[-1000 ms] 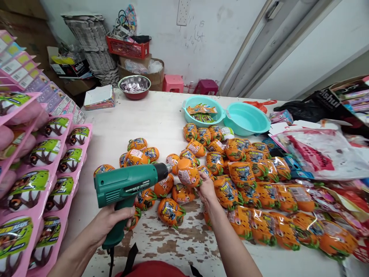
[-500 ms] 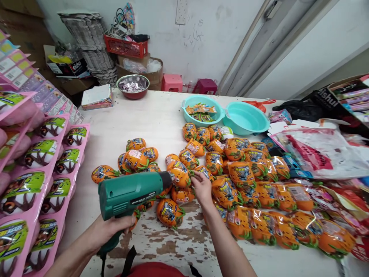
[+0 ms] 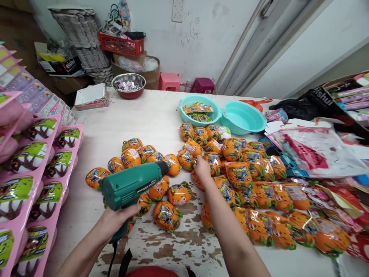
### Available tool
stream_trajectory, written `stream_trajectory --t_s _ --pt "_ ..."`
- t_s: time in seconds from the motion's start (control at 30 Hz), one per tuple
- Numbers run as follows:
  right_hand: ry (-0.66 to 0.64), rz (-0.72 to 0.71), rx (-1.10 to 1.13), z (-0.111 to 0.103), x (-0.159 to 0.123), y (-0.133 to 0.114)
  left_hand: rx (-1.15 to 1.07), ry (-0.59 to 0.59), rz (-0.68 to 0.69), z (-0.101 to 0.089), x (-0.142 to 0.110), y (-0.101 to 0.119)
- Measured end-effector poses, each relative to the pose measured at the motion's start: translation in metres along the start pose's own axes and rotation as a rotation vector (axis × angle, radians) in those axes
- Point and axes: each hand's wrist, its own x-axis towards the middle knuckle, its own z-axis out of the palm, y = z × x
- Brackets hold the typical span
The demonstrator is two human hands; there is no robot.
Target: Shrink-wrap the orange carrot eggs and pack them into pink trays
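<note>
My left hand (image 3: 122, 219) is wrapped round the handle of a green heat gun (image 3: 135, 182). Its dark nozzle points right, close to an orange toy egg (image 3: 173, 164) in shiny printed film. Over among the eggs, my right hand (image 3: 202, 169) has its fingers curled in at the green end of another orange toy egg (image 3: 185, 159); the fingertips are partly hidden. Below the nozzle lie a wrapped egg (image 3: 179, 193) and one nearer me (image 3: 167, 215). More eggs (image 3: 131, 157) sit in a loose group behind the gun.
Many wrapped eggs stand in rows (image 3: 259, 227) on the right. Behind them are two turquoise basins (image 3: 245, 117), one holding printed sleeves (image 3: 198, 109). Pink trays of eggs (image 3: 54, 184) line the left. A metal bowl (image 3: 128, 85) stands at the table's back edge.
My right hand has left one egg, which now lies on the table below the nozzle, and moved up to another egg. The heat gun sits slightly higher in view.
</note>
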Motion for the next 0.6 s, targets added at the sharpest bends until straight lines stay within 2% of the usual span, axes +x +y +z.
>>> stream_trajectory --t_s 0.17,0.23,0.33,0.4,0.5,0.6 --pt "0.006 -0.046 -0.012 -0.002 0.000 0.004 0.059 0.000 0.045 0.010 0.010 -0.001" --pt "0.069 -0.086 0.038 -0.007 -0.006 0.008 0.084 -0.007 0.079 0.012 0.012 0.000" --pt "0.240 -0.127 0.280 -0.013 -0.022 0.012 0.106 -0.037 0.157 0.012 0.011 0.002" --pt "0.281 -0.116 0.539 -0.017 -0.036 0.015 0.120 -0.067 0.211 0.012 0.008 0.003" --pt "0.195 -0.071 0.906 -0.022 -0.055 0.016 0.136 -0.103 0.234 0.012 0.001 0.006" --pt "0.060 -0.007 1.110 -0.025 -0.066 0.014 0.149 -0.074 0.207 0.007 -0.010 0.012"
